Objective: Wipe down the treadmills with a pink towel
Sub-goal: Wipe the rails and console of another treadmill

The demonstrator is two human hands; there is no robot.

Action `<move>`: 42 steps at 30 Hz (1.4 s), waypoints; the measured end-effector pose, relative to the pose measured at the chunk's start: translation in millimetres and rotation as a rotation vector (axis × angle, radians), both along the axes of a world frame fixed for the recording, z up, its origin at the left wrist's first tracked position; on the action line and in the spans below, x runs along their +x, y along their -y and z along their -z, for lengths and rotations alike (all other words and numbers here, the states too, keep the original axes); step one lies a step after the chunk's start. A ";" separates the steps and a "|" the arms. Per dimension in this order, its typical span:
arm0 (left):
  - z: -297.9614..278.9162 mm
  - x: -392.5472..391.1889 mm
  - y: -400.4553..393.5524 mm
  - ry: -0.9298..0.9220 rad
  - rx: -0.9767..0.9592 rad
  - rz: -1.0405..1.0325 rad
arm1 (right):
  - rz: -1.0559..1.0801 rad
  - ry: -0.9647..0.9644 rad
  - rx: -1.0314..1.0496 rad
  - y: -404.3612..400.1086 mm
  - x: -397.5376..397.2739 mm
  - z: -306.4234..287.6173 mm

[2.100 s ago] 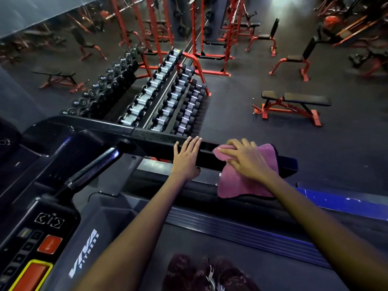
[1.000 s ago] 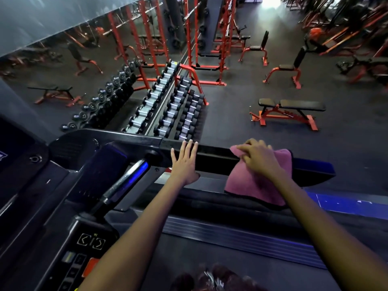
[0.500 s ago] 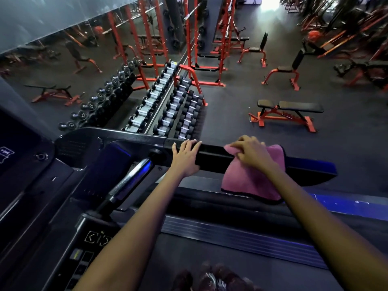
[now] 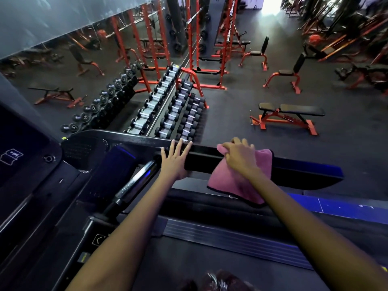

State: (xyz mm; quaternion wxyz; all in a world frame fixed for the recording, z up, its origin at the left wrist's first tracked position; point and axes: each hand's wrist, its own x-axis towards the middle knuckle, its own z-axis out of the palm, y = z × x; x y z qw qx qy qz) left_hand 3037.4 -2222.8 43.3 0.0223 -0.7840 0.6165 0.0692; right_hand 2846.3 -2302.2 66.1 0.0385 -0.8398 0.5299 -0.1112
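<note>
View from a head-worn camera, looking down past two bare forearms at the side of a black treadmill (image 4: 88, 148) in a gym.

The left hand (image 4: 174, 159) lies flat on the treadmill's black side handrail (image 4: 201, 162), fingers straight and slightly spread, gripping nothing. Just to its right, not touching it, the right hand (image 4: 239, 157) presses a pink towel (image 4: 233, 181) onto the same rail; its fingers are curled and bunch the cloth at the far edge of the rail. The towel is draped over the rail, and its lower part hangs down the near side to a dark-hemmed edge (the far side of the cloth cannot be seen).

Left of the hands, a shiny metal grip bar (image 4: 136, 183) slants down toward the console (image 4: 92, 242), of which only a dim strip with an arrow button shows. Below the rail runs a ribbed foot rail (image 4: 231, 241) beside the dark belt (image 4: 168, 265). Patterned shoes (image 4: 218, 280) show at the bottom edge.

Beyond the treadmill, on the dark gym floor (image 4: 231, 114), stand a dumbbell rack (image 4: 178, 110) against a wall mirror (image 4: 63, 76), red squat racks (image 4: 205, 59), and a flat bench with a red frame (image 4: 287, 117).
</note>
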 end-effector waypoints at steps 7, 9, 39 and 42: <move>-6.4 9.3 3.1 -0.051 -0.024 -0.018 | -0.269 -0.004 -0.088 -22.0 51.8 3.8; -7.2 10.0 2.1 -0.035 -0.009 0.002 | -0.360 -0.039 -0.087 -18.0 34.0 4.0; 6.1 48.1 -8.2 -0.086 -0.073 -0.059 | -0.603 -0.096 0.034 7.3 70.5 -9.2; 7.5 49.1 -7.2 -0.069 -0.092 -0.074 | -0.447 -0.101 0.077 11.4 81.0 -14.1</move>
